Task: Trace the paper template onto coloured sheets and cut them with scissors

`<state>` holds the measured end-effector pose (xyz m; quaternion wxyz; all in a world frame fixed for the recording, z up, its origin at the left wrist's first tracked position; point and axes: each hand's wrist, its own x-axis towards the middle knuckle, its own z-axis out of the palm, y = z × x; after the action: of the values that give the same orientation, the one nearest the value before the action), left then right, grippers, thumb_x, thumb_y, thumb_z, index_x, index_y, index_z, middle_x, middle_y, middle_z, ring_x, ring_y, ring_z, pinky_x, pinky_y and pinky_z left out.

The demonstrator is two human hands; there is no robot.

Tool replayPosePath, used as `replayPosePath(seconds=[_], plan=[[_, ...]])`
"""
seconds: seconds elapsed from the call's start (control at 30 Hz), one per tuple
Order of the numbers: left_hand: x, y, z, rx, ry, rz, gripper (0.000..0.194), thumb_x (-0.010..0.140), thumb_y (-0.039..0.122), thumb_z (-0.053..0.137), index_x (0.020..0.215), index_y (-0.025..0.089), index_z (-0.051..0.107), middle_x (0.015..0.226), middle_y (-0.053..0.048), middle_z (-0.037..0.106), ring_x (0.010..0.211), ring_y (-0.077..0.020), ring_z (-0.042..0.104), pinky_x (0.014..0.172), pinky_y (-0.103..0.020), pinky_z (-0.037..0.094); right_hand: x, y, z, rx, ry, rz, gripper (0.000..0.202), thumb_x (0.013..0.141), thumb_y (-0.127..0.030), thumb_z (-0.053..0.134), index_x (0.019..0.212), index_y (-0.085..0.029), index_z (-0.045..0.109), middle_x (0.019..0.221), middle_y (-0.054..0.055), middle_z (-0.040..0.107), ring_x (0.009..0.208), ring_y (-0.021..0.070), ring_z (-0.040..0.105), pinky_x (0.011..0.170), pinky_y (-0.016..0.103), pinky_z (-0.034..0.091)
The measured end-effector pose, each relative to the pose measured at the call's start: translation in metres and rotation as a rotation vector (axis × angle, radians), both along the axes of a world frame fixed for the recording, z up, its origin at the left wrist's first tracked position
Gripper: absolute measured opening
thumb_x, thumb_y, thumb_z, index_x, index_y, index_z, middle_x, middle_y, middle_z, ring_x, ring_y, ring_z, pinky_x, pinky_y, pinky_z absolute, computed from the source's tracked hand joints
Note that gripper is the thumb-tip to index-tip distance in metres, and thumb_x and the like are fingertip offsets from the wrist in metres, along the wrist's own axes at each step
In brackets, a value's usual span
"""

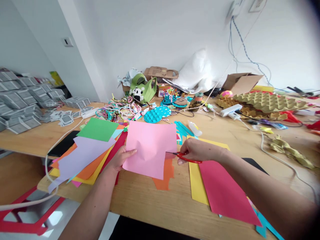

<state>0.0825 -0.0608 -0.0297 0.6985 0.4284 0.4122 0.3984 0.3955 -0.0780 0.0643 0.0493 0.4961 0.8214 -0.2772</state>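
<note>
My left hand [123, 156] grips a sheet of pink paper [150, 143] by its left edge, thumb on top, holding it above the table. In my right hand [188, 151] are red-handled scissors [187, 158], their blades pointing left at the paper's right edge. Below that edge the sheet's side is set slightly inward, and I cannot tell how far the blades are apart. Beneath the pink sheet lies a cut piece of orange paper [163, 176]. A red sheet [225, 190] and a yellow sheet [197, 183] lie under my right forearm.
Coloured sheets, with a green one [97, 129] on top, overlap at the left. Behind are tangled craft strips [117, 108], a green bag [142, 88], a glue bottle [195, 128] and egg trays [270, 101]. A white cable [46, 160] hangs over the table's left edge.
</note>
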Motion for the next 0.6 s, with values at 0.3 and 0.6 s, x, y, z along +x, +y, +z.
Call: replayPosePath(seconds=[0.3,0.6], plan=[[0.0,0.0,0.0,-0.002,-0.03,0.018,0.04,0.063,0.03,0.081,0.097,0.013,0.071,0.09,-0.014,0.073,0.074,-0.0286,0.07,0.065,-0.034,0.056,0.003,0.005,-0.011,0.058,0.007,0.057,0.048,0.077,-0.057,0.055,0.052,-0.016,0.058,0.048,-0.004,0.037,0.049,0.0081,0.026,0.046,0.025,0.021],[-0.004,0.007,-0.006,0.051,-0.104,0.154,0.043,0.06,0.026,0.082,0.099,0.014,0.069,0.092,-0.012,0.073,0.074,-0.0264,0.07,0.065,-0.033,0.057,0.008,-0.018,-0.003,0.21,-0.208,-0.037,0.048,0.078,-0.059,0.055,0.055,-0.017,0.058,0.051,0.0,0.052,0.046,0.0098,0.037,0.047,0.025,0.022]])
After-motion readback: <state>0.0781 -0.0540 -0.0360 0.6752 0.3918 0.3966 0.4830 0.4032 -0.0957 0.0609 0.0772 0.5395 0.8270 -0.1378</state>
